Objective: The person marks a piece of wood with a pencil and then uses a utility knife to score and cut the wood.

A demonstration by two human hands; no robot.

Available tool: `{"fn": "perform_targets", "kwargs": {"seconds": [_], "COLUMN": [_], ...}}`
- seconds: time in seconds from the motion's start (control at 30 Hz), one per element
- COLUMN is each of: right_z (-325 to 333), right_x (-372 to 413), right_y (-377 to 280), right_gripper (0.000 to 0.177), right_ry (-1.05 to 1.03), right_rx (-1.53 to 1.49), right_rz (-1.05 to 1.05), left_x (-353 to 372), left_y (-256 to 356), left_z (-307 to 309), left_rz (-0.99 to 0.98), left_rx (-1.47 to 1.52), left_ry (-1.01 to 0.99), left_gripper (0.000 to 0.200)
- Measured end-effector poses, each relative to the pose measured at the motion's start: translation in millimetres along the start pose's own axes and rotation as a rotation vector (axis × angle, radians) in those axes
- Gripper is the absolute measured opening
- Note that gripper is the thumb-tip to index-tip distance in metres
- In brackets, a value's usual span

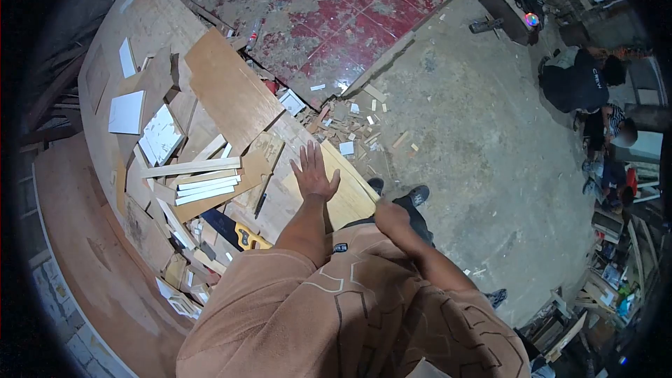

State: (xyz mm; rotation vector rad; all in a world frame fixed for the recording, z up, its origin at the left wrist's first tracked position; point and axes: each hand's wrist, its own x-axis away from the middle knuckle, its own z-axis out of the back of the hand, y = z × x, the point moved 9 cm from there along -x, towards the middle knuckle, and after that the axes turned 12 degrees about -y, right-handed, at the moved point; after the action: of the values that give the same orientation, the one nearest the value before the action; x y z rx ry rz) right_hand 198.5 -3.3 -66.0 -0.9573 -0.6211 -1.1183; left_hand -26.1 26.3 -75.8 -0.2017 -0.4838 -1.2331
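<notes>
My left hand (315,176) lies flat with fingers spread on a pale wooden board (341,192), near the edge of the worktable. My right hand (393,218) is closed beside the board's near right corner, close to my body. What its fingers hold, if anything, is hidden. To the left of my left hand lies a dark pen-like stick (261,205). A handsaw with a yellow handle (249,237) rests nearer to me, its dark blade pointing away to the left.
Wood offcuts and white-faced pieces (127,113) crowd the left of the table, beside a brown plywood sheet (227,87). Scraps (346,147) litter the concrete floor below the edge. Two people (574,87) are at the far right, near piled materials.
</notes>
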Motion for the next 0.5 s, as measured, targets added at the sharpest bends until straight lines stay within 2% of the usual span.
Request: {"fn": "perform_targets", "kwargs": {"seconds": [0.1,0.17,0.2,0.27,0.33,0.43,0.5], "right_z": [24,30,34,11,-6,1,6], "right_x": [73,76,76,23,-38,-27,14], "right_y": [5,-1,-6,-5,-7,-7,9], "right_gripper": [0.028,0.029,0.029,0.028,0.027,0.027,0.027], "right_ry": [-0.124,-0.115,-0.102,-0.164,-0.04,0.008,-0.041], "right_rx": [0.039,0.063,0.083,0.078,0.013,0.013,-0.026], "right_rz": [-0.012,0.035,0.082,-0.014,-0.022,0.003,-0.084], "left_x": [1,2,1,0,2,2,2], "left_y": [2,2,2,2,2,0,0], "left_z": [-2,0,0,-1,0,1,0], "left_rz": [0.001,0.002,0.005,0.008,-0.019,-0.005,-0.009], "left_rx": [0.007,-0.001,0.001,0.002,0.013,0.024,0.03], "left_ry": [-0.011,-0.012,-0.019,-0.027,0.028,0.015,0.016], "left_gripper": [0.093,0.093,0.093,0.093,0.093,0.093,0.092]}}
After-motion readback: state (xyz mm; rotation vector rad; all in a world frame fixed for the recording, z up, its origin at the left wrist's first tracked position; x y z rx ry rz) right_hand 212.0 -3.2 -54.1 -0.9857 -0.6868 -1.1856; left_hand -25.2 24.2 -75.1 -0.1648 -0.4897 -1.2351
